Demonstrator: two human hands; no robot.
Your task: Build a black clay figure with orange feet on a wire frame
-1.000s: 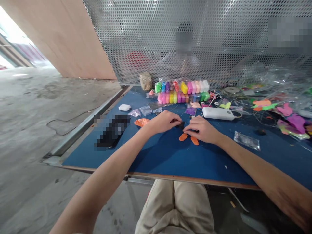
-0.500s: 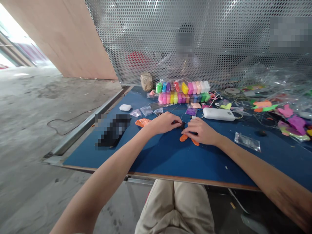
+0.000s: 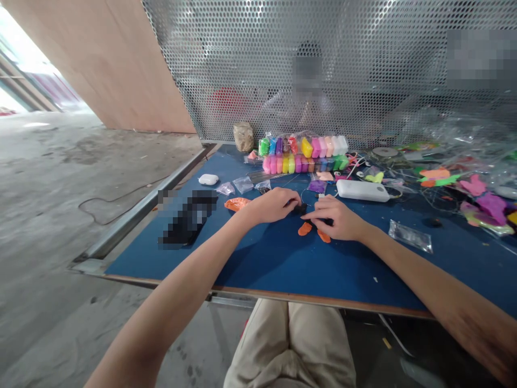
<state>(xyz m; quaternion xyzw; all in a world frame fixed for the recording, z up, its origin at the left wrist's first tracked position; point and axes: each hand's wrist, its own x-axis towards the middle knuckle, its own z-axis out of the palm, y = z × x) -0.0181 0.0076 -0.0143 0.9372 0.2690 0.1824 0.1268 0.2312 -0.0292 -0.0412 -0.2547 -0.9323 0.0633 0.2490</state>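
Left hand and right hand at a small black piece, blue bench
Both curl; whether either grasps it, I cannot tell. Two orange pieces lie just nearer.

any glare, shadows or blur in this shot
Head view: soft shadow on the blue tabletop below the left hand; head view: shine on the clear packet; head view: dark object at left pixelated; head view: small black piece by that hand too dark for detail.
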